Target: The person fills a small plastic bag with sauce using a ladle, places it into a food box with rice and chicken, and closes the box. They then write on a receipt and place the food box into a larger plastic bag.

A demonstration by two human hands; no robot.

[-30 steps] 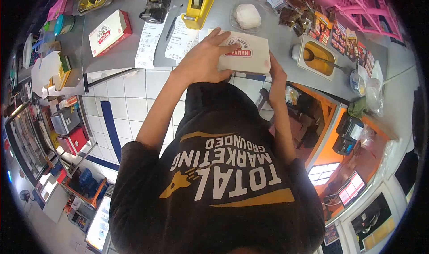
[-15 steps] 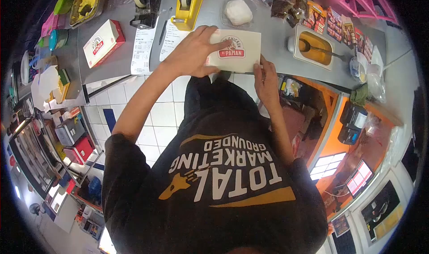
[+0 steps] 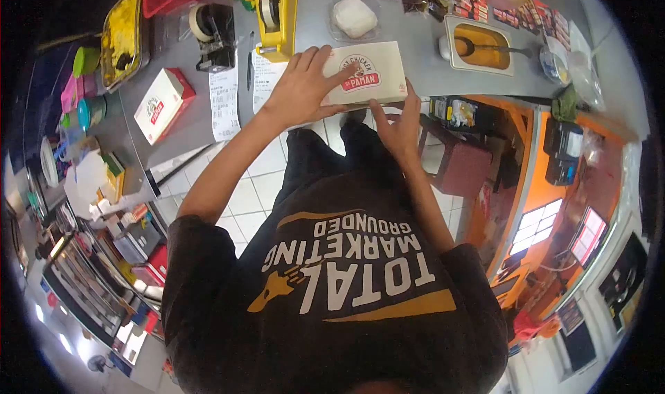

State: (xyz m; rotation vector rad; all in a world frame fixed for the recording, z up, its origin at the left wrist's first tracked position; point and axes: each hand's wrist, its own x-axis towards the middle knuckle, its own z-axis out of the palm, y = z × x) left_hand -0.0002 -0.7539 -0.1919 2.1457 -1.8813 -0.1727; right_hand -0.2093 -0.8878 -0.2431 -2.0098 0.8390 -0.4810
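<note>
Holding a printed white box [image 3: 384, 68] with both hands, at the near edge of the grey bench [image 3: 422, 68]. Gripping its left end with the left hand [image 3: 301, 86], fingers spread, one reaching across the top toward the logo, thumb down by the near left corner. Curling the right hand [image 3: 400, 127] about the near right corner, thumb to the near side, seemingly pinching the box there; cannot tell how firmly. Cannot tell, either, how much of the box to count as past the bench edge. Probably steadying and squaring a closed box. Calling next, as judged, for even pressure from both hands, without tipping it over the near edge.

Having two receipts [image 3: 223, 103] just left of the left hand, toward the near edge, with a pen [image 3: 250, 68] between. Having farther back a yellow tape dispenser [image 3: 286, 27] and, left of it, a black tape dispenser [image 3: 220, 37]. Having a white mound [image 3: 355, 16] in clear plastic beyond the box, a metal tub [image 3: 509, 63] of orange sauce to the right, and a second box [image 3: 161, 106] near the bench's near left corner.
</note>
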